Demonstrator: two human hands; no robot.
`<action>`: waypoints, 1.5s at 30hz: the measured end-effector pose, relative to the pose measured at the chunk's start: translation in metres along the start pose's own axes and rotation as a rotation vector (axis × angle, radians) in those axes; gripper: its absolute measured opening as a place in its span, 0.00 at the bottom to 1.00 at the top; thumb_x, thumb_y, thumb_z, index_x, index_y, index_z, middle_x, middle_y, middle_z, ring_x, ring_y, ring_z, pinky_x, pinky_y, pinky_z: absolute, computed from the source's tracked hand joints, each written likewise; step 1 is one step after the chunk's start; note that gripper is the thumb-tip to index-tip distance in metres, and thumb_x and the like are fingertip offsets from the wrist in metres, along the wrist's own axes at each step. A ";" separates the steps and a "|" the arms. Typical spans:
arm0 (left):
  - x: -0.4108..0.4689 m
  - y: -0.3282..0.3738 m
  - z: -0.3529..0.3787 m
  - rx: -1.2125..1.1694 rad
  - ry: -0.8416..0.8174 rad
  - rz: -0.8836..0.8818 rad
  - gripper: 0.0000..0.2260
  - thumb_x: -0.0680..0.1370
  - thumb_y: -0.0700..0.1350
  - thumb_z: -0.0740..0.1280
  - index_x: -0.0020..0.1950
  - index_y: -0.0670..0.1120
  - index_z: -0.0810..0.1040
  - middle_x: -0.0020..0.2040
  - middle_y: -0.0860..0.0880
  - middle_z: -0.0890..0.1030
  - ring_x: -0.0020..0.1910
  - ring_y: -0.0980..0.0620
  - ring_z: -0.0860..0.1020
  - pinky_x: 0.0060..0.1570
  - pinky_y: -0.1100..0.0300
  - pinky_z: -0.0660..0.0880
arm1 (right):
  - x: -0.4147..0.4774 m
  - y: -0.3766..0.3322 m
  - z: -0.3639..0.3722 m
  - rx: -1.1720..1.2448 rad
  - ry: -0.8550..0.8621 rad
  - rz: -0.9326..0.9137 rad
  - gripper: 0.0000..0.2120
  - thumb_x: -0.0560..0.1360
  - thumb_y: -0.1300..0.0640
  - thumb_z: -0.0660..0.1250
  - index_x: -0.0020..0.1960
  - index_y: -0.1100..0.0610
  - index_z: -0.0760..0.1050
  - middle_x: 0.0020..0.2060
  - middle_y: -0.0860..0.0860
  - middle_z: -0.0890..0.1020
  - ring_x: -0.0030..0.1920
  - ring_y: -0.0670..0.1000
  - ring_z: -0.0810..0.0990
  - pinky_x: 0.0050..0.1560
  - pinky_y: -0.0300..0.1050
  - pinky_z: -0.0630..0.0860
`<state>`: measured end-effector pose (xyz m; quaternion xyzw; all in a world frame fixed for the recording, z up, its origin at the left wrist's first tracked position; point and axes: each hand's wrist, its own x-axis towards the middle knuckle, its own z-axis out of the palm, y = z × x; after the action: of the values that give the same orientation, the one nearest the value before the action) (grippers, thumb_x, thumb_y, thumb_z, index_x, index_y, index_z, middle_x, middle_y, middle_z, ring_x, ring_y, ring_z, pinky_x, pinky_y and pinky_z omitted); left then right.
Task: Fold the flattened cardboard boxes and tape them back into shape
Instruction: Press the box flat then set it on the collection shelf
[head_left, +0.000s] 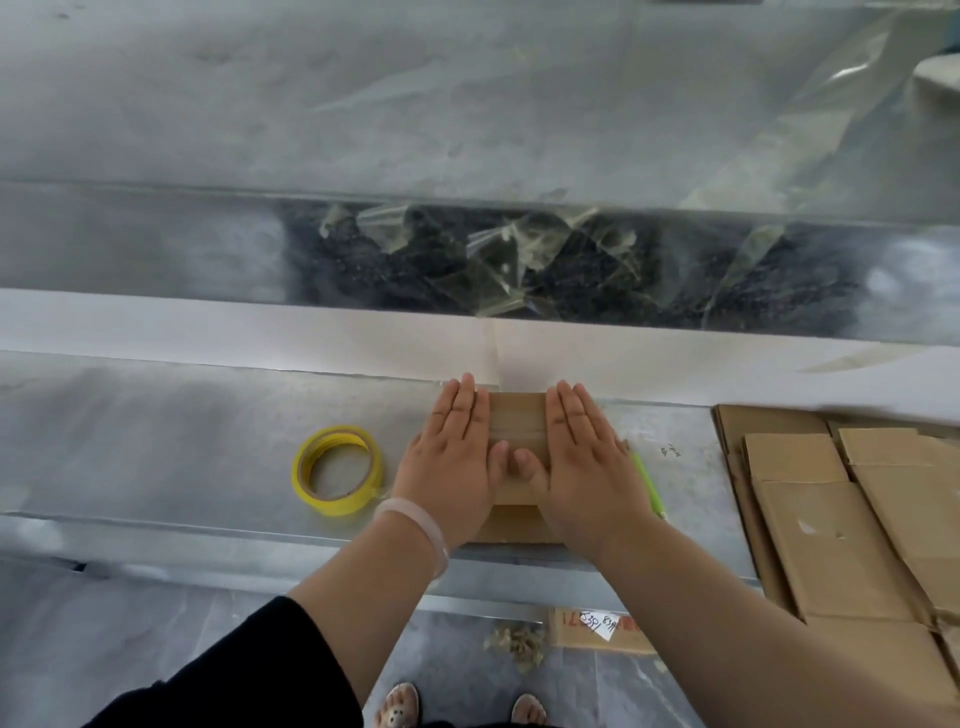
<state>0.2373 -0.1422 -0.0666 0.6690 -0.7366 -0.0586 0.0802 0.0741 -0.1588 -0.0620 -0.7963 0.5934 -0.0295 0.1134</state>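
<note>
At the bottom edge, two sandalled feet (397, 704) stand on a grey floor (130, 623), with a crumpled scrap (519, 644) and a piece of cardboard with handwriting (597, 631) lying just ahead of them. A black sleeve (249, 670) covers the left upper arm and a pale bracelet (415, 525) circles the left wrist. Both arms reach onto the metal bench (182, 441), where the left hand (452, 462) and right hand (587, 462) lie palm-down on a small folded cardboard box (517, 423). Each grip is wide and flat, fingers straight and together, clasping nothing and only pressing the top, while the thumbs meet over the middle, where a clear strip of tape crosses the box. A yellow tape roll (337, 506) lies flat on the bench just left of the left hand. A green tool (647, 480), partly hidden, lies beside the right hand. Flattened cardboard boxes (831, 540) are stacked in overlapping layers at the bench's right end. Beyond the box runs a white strip (260, 332), then a dark trough holding crumpled clear film (519, 260)
</note>
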 end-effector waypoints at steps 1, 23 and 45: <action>0.002 -0.003 0.000 -0.016 0.008 0.018 0.28 0.82 0.56 0.46 0.79 0.44 0.45 0.79 0.48 0.45 0.77 0.52 0.41 0.76 0.58 0.45 | 0.003 0.002 -0.001 0.016 0.007 -0.003 0.38 0.77 0.35 0.38 0.80 0.57 0.40 0.80 0.50 0.43 0.78 0.48 0.39 0.74 0.43 0.37; -0.001 -0.010 0.000 -0.934 0.035 -0.563 0.29 0.74 0.55 0.69 0.73 0.52 0.63 0.65 0.52 0.70 0.62 0.51 0.72 0.62 0.54 0.71 | 0.002 0.020 -0.004 0.765 -0.061 0.421 0.34 0.77 0.38 0.63 0.77 0.52 0.59 0.71 0.52 0.69 0.71 0.55 0.68 0.65 0.49 0.72; -0.048 -0.004 -0.011 -1.298 0.144 -0.300 0.25 0.72 0.26 0.64 0.59 0.53 0.75 0.56 0.51 0.80 0.56 0.59 0.78 0.48 0.68 0.76 | -0.055 0.027 -0.022 1.269 0.075 0.305 0.25 0.72 0.67 0.73 0.59 0.43 0.71 0.52 0.42 0.83 0.53 0.40 0.82 0.50 0.41 0.81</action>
<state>0.2479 -0.0942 -0.0587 0.5824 -0.4439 -0.4554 0.5064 0.0291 -0.1173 -0.0420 -0.4802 0.5705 -0.3855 0.5434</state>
